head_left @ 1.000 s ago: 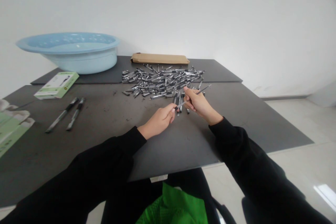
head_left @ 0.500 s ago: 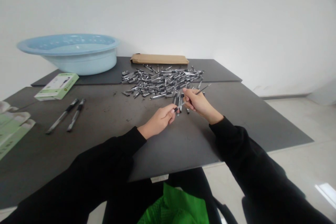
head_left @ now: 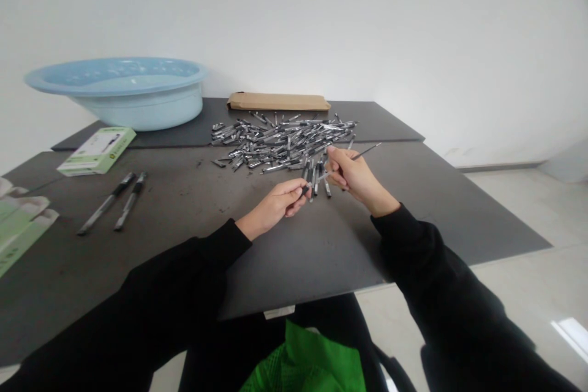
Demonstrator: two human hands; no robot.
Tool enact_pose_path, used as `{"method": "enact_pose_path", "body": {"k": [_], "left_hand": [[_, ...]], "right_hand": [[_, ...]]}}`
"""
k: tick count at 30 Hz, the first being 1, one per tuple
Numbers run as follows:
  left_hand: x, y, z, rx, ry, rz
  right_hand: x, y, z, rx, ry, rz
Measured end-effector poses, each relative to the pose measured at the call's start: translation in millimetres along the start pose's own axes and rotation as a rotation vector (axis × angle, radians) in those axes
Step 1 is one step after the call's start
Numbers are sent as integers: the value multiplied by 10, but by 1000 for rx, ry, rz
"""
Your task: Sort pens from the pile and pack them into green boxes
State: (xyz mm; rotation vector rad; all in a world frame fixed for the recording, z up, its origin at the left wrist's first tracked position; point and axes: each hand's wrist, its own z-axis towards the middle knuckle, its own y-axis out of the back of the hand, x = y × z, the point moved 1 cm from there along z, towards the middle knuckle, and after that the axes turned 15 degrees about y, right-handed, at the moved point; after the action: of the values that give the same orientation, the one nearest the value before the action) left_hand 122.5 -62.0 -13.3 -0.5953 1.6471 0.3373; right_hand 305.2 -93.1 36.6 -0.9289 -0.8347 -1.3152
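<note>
My left hand point(head_left: 274, 205) is closed on a short dark pen part point(head_left: 305, 188), just in front of the pens. To its right, my right hand point(head_left: 359, 179) pinches a thin pen piece with a dark end point(head_left: 367, 150) that sticks out to the upper right; a clear end points down toward my left hand. Behind both hands lies a large loose pile of black and clear pens point(head_left: 280, 141). Several pens stretch from the pile toward me between my hands. Two capped pens, one point(head_left: 106, 203) and another point(head_left: 131, 201), lie apart on the left of the dark table point(head_left: 184, 196).
A large light-blue basin point(head_left: 142, 107) stands at the back left. Near it lies a green and white box point(head_left: 97, 150). Opened green cartons point(head_left: 22, 226) are at the left edge. A flat brown cardboard package point(head_left: 278, 101) lies behind the pile, by the wall.
My hands have moved apart: the right one went up and to the right with its pen piece, the left one slightly left. The gap between the two held parts is wider.
</note>
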Motion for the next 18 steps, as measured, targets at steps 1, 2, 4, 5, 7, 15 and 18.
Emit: {"method": "enact_pose_path", "body": {"k": [1, 2, 4, 5, 7, 15, 18], "left_hand": [[-2, -4, -3, 15, 5, -17], [-4, -8, -7, 31, 9, -31], [-7, -18, -14, 54, 15, -47], [-8, -22, -18, 62, 18, -51], [-10, -25, -22, 71, 19, -57], [-6, -8, -19, 82, 22, -70], [-7, -6, -23, 82, 34, -63]], "right_hand": [[-7, -2, -2, 1, 3, -7], [-21, -8, -6, 7, 6, -16], [-59, -27, -15, 27, 8, -33], [-75, -36, -18, 37, 11, -35], [-97, -50, -23, 52, 18, -21], [-99, -58, -33, 59, -1, -14], [-102, -66, -42, 60, -8, -21]]}}
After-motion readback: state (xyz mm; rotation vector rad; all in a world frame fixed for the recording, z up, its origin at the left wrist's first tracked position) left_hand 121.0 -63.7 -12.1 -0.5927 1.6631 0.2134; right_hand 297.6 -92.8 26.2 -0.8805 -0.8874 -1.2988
